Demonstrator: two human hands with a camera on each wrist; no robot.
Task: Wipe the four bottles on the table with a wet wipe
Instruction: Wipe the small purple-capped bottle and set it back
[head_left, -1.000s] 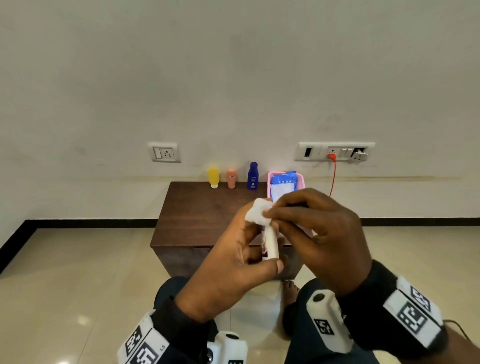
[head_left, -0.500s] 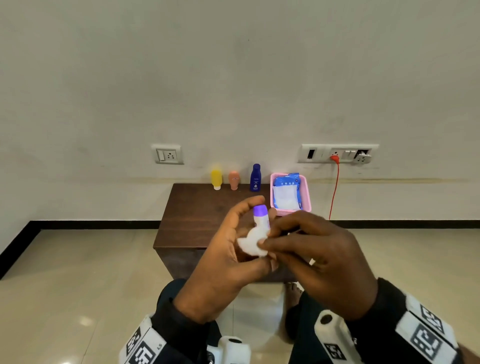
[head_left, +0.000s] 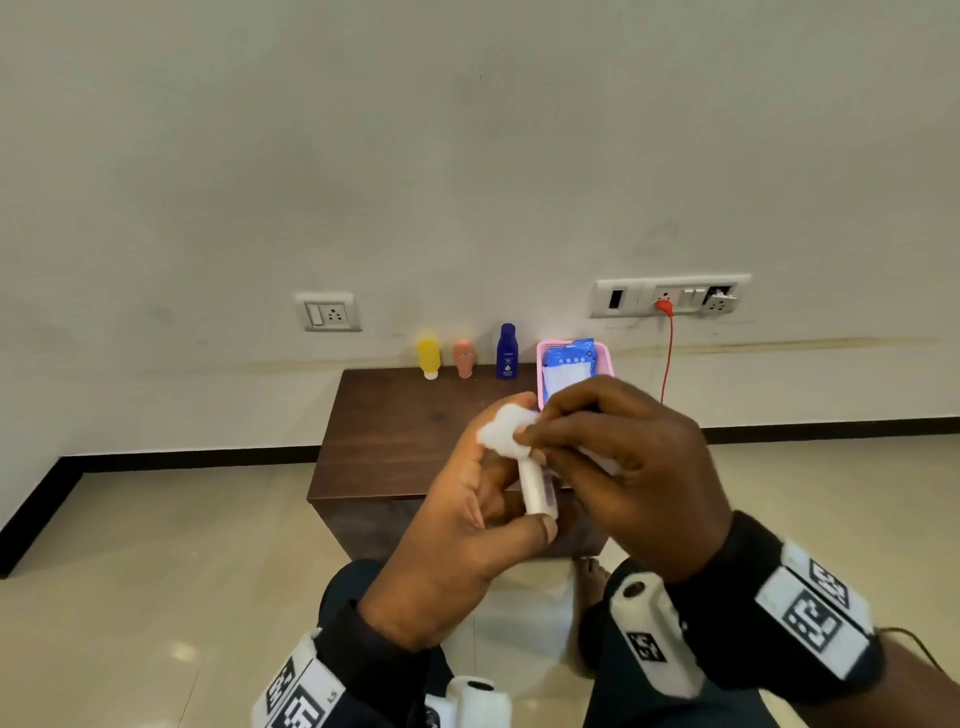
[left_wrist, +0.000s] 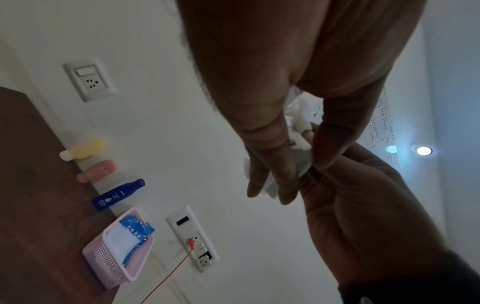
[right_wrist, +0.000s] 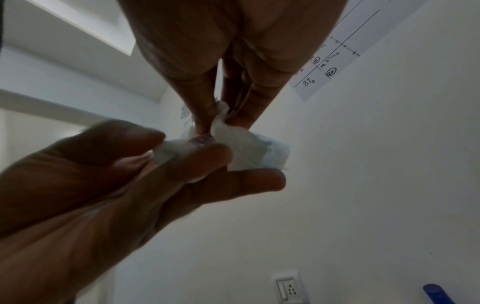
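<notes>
Against the pale wall, a dark wooden table (head_left: 415, 415) carries a yellow bottle (head_left: 429, 357), a peach bottle (head_left: 463, 357) and a blue bottle (head_left: 507, 352) in a row along its back edge, with a pink basket (head_left: 607, 364) holding a blue wipe pack (head_left: 571, 358) just beside them.

From the head view, the person holds the fourth, white bottle (head_left: 535, 488) upright in the air in front of the table. The left hand (head_left: 457, 525) grips it, thumb across its lower end. The right hand (head_left: 628, 467) pinches a bunched wet wipe (head_left: 506, 434) over the bottle's top, so the cap is hidden there.

The right wrist view looks up from below and shows what the head view cannot: the wipe pressed between thumb and fingertips, with a bit of purple cap peeking through. Only the left wrist view shows the basket's perforated side and a handwritten chart (left_wrist: 381, 131) on the far wall.
</notes>
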